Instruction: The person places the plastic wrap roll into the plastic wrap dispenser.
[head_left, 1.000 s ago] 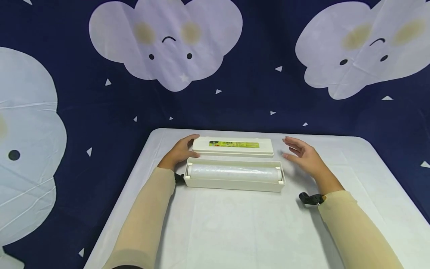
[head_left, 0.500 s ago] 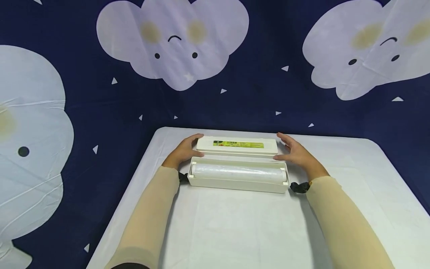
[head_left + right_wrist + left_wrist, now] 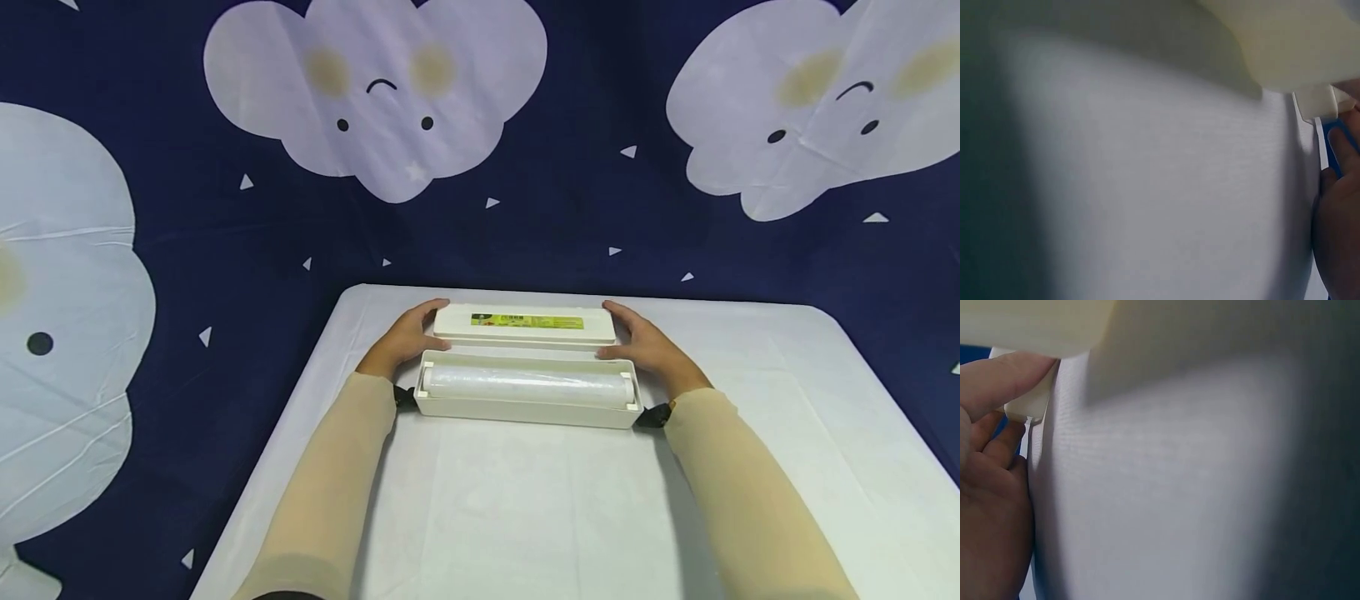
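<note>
A long white box lid (image 3: 525,336) with a yellow-green label lies near the table's back edge. My left hand (image 3: 405,337) grips its left end, thumb in front and fingers behind. The same pinch shows in the left wrist view, where the thumb (image 3: 1004,378) lies against the lid. At the opposite end my right hand (image 3: 647,340) holds the lid likewise. Just in front stands an uncovered white box (image 3: 525,412) with a roll of cling film (image 3: 525,385) inside. In the right wrist view the right hand (image 3: 1344,206) shows partly at the edge, beside the lid's end (image 3: 1319,103).
The table (image 3: 510,508) has a white cover with rounded back corners. Behind it hangs a dark blue cloth (image 3: 555,225) with clouds and small triangles. A black wrist mount (image 3: 652,415) sits close to the box's right end.
My right hand has come in leftward from beside the lid and now grips its right end. The left hand has stayed at the left end. Lid and box lie as before.
</note>
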A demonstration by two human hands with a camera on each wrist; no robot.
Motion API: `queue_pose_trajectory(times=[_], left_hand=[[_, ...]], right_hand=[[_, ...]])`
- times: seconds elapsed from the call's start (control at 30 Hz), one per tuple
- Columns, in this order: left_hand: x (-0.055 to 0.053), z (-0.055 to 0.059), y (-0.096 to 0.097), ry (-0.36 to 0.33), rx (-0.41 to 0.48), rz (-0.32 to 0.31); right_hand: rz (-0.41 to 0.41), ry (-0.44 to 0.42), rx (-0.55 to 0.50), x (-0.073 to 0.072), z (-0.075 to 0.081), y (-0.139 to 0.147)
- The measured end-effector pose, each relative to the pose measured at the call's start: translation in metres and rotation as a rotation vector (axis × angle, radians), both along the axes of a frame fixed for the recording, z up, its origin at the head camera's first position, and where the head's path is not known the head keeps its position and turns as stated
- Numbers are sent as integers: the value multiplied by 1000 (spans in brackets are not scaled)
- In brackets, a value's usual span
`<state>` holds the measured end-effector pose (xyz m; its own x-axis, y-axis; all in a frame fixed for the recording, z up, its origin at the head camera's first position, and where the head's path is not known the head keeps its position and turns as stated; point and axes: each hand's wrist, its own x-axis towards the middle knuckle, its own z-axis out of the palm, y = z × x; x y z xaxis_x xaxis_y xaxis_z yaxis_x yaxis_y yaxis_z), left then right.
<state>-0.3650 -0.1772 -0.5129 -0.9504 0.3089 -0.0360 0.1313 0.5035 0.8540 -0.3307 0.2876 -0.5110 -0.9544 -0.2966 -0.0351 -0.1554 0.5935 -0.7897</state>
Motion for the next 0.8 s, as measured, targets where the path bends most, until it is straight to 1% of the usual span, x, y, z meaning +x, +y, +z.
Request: queue_pose_trajectory(times=[0.27,0.47,0.6,0.8], left_hand=[[0,-1,-1,-5,24,0],[-1,-2,-1,-8,27,6],[-1,-2,0,-8,23,7],[-2,-2,0,-8,9,3]], right_hand=[[-15,4,-13,-1,-3,-2],[-24,5,7,-3,-6,-3],[-26,6,10,-4,-8,-3],[-34,3,-13,-4,-10,-1]])
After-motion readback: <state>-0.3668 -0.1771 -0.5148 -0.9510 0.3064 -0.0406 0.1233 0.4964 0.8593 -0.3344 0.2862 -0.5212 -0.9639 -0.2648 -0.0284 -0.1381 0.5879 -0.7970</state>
